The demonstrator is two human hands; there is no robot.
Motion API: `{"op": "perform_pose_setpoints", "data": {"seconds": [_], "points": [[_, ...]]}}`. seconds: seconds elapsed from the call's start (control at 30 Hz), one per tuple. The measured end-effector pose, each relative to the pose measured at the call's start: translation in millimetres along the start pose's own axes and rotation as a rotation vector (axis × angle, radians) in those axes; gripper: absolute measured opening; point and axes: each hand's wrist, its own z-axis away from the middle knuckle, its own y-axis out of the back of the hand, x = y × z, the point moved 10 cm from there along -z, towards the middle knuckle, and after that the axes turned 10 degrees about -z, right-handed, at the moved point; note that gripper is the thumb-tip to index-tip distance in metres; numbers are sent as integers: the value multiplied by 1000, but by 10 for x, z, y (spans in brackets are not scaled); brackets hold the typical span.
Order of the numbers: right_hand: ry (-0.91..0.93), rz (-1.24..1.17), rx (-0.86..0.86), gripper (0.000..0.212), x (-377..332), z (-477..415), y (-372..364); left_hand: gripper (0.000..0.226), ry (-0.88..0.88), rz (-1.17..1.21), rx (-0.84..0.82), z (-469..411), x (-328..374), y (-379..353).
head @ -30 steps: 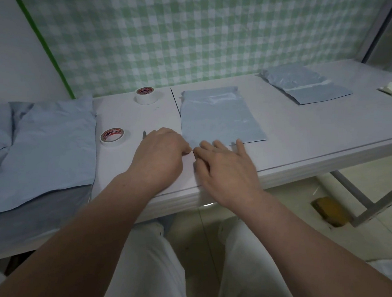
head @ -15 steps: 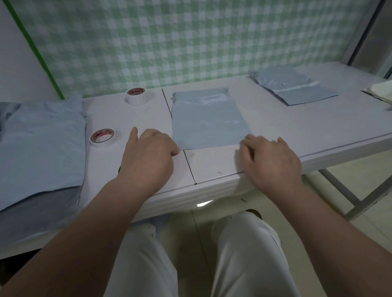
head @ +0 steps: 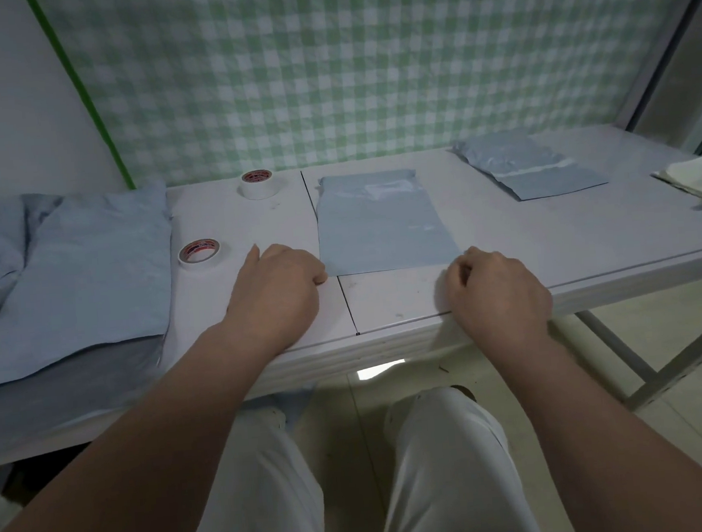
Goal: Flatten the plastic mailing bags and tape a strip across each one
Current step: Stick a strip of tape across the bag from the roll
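One bag [head: 380, 230]; fingers [head: 320, 277] at near corners

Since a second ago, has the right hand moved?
Yes. The right hand slid rightward, from beside the table seam to the near right corner of the mailing bag.

Bare white tabletop [head: 483, 213] is open between the flat blue-grey plastic mailing bag [head: 380, 230] at centre and the taped blue-grey bag [head: 535, 171] far right, plus the near strip between left hand [head: 276, 297] and right hand [head: 496, 292]. Left side tighter: near white tape roll [head: 199, 254] and far white tape roll [head: 259, 183] stand between centre bag and the wide blue-grey bag pile [head: 81, 278].
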Motion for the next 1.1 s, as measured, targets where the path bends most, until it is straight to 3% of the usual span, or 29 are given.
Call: {"op": "perform_pose_setpoints", "data": {"seconds": [0.17,0.3,0.43,0.63,0.73,0.83,0.97,1.1], "points": [[-30,-44,-5,30,-13,-9,12,40,-6,66,18,-36,-136,16],[-23,-120,-40,29,-16,-23,31,41,299,146,130,-60,-712,195],[-26,-278,5,38,-101,-81,185,46,499,-2,-38,-12,-952,161],[107,-419,-39,34,-466,-236,159,38,549,-79,13,-119,-1038,196],[165,-466,-136,29,-635,-340,17,37,481,-61,88,-250,-940,267],[161,-657,-258,24,-792,-484,-161,32,360,364,194,-429,-642,405],[13,-969,-465,24,-945,-682,-418,29,211,1195,-37,-668,-98,271],[-39,-1068,-693,25,-1095,-838,-625,20,160,1515,-174,-913,108,134]]}}
